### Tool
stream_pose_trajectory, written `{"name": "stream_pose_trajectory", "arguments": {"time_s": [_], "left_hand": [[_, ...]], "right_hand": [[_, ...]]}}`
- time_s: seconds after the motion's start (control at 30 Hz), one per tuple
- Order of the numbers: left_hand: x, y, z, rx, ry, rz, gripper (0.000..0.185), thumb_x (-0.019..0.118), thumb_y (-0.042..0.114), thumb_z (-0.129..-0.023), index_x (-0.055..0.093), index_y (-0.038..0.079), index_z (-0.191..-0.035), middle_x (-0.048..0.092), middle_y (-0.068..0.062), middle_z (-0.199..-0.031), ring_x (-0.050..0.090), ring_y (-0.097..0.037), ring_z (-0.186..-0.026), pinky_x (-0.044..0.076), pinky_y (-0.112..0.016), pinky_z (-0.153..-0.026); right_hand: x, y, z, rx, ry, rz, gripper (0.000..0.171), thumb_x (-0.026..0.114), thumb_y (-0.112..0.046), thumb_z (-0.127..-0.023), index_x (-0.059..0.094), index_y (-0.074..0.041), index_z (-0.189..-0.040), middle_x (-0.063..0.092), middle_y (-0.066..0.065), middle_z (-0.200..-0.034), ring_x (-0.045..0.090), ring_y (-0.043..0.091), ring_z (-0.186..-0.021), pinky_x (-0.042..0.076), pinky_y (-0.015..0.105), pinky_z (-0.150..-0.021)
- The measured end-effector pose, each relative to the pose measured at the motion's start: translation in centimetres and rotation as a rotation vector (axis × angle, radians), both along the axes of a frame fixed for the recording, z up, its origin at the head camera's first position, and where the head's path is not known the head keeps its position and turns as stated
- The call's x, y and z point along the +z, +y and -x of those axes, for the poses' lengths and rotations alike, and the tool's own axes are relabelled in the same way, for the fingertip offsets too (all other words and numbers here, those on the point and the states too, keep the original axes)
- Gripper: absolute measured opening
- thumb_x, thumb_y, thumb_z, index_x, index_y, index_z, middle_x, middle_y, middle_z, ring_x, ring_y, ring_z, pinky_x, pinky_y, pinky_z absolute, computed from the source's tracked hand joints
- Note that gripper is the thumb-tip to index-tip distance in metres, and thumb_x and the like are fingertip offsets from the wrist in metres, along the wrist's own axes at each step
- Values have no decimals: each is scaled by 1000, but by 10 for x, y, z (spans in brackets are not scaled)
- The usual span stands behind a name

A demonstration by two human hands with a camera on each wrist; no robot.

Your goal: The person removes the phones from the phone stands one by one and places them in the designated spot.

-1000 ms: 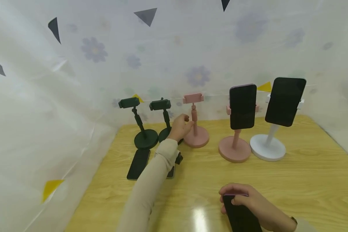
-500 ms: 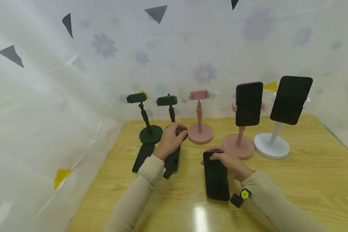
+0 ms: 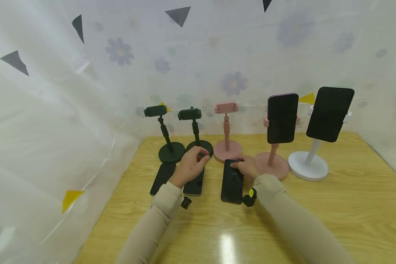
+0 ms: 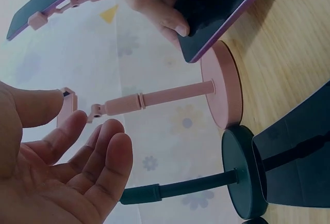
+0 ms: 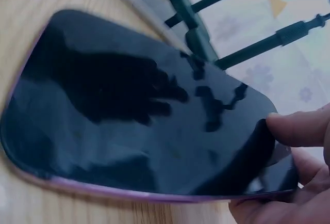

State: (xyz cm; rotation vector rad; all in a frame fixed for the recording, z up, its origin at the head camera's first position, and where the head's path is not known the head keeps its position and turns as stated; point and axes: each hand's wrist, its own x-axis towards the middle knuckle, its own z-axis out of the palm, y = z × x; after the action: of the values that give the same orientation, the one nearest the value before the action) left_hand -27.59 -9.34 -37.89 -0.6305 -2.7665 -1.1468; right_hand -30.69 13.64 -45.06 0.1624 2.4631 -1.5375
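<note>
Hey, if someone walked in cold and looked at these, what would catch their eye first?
Probably the row of five phone stands along the back of the wooden table: two dark green, two pink, one white. The pink stand and white stand at the right hold upright phones. In front, the right hand grips a dark phone lying flat, while the left hand hovers open nearby.

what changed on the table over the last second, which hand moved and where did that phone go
The right hand carried the phone from the near table edge forward to just in front of the empty pink stand, still gripping its far end. The left hand drew back from that stand's pole to the dark stand's base, open. The other stands and phones stayed put.
</note>
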Motion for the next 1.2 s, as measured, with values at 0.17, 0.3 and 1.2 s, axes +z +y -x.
{"name": "stream_pose_trajectory", "arguments": {"time_s": [0.17,0.3,1.2], "left_hand": [[-5,-3,-2,-8,-12,3,20,57,25,-101,64,12,-115,63,-6,-108,56,-16,-78,49,-32,-68],[-9,-6,-3,-17,-11,6,20,56,25,-102,64,12,-114,63,-6,-107,55,-15,-76,48,-30,-66],[-30,-9,-8,-69,-78,5,20,55,23,-102,64,10,-116,63,-7,-108,56,-14,-78,49,-32,-72]], "right_hand": [[-8,-3,8,61,67,-17,42,60,-16,-96,56,0,-135,56,26,-138,54,41,-127,45,49,-106],[-9,-6,12,46,43,49,44,55,-16,-98,51,2,-137,53,26,-139,49,41,-131,41,50,-110],[10,2,-70,635,123,-647,77,78,-32,-83,43,-14,-149,22,23,-162,33,47,-143,41,60,-106]]}}
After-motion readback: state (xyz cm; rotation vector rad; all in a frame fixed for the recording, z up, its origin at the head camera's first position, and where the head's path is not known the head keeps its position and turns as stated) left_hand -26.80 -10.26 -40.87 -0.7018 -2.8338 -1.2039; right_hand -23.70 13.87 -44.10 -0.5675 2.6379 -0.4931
